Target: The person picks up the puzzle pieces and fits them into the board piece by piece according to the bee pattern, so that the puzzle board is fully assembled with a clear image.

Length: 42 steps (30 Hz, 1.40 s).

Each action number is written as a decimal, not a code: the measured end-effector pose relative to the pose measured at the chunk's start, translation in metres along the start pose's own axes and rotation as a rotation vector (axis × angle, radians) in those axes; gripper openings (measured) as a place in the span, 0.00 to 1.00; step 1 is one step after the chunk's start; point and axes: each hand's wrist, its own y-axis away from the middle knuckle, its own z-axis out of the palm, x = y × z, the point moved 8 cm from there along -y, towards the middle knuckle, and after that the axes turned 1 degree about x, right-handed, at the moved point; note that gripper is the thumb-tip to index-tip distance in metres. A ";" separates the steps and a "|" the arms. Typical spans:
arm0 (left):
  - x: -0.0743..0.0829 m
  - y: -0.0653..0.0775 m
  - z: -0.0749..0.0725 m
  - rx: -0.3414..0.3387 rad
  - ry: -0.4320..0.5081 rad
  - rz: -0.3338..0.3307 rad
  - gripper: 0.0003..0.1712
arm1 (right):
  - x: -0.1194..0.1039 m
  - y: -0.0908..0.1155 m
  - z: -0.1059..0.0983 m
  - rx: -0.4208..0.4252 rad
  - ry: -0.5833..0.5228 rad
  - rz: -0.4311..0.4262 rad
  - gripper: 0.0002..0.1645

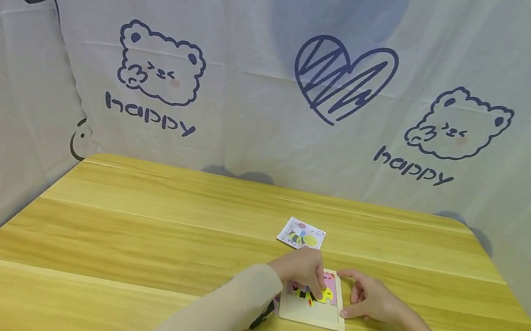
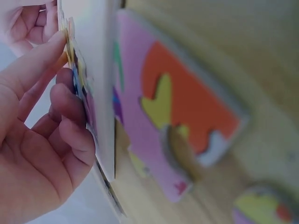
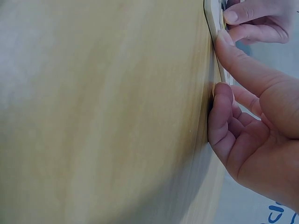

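Note:
A shallow wooden puzzle board lies on the table, partly filled with pink, yellow and black bee pieces. My left hand reaches over it from the left and pinches a yellow puzzle piece between thumb and forefinger, right at the board's surface. The fingertips partly cover that piece. At the board's right side, my right hand holds the frame, forefinger by the far corner and thumb on the near part of the edge. In the right wrist view its other fingers are curled beside the board.
Beyond the board lies a picture card showing a bee. Left of the board, in the left wrist view, are a loose pink and orange puzzle piece and a rounded yellow piece. A printed cloth hangs behind the table.

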 end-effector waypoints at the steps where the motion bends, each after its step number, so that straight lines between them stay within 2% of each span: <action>1: 0.000 0.000 0.000 0.005 -0.008 -0.001 0.06 | 0.000 0.000 0.000 0.000 -0.001 0.000 0.45; 8: 0.001 0.004 -0.002 0.017 -0.069 -0.029 0.06 | 0.000 0.000 0.000 0.001 -0.013 0.005 0.46; 13: 0.002 0.002 -0.002 0.017 -0.090 -0.020 0.06 | -0.002 0.000 0.001 -0.002 -0.022 -0.003 0.46; 16: 0.003 0.002 -0.002 0.019 -0.103 -0.002 0.06 | 0.000 0.000 0.001 -0.003 -0.019 -0.003 0.46; 21: 0.006 0.000 -0.004 0.033 -0.114 0.069 0.06 | 0.002 0.000 0.000 0.002 -0.013 0.011 0.46; 26: 0.006 0.000 -0.008 0.063 -0.067 0.151 0.03 | 0.000 0.001 0.001 -0.004 -0.028 0.007 0.47; 32: 0.003 0.008 -0.018 0.098 0.008 0.193 0.04 | -0.002 0.001 0.002 -0.014 -0.041 -0.006 0.47; 37: -0.002 0.019 -0.026 0.063 0.072 0.212 0.03 | -0.001 0.000 0.001 -0.007 -0.022 0.006 0.47; 42: -0.008 0.029 -0.033 0.024 0.076 0.216 0.05 | 0.000 0.000 0.001 0.000 -0.017 0.021 0.47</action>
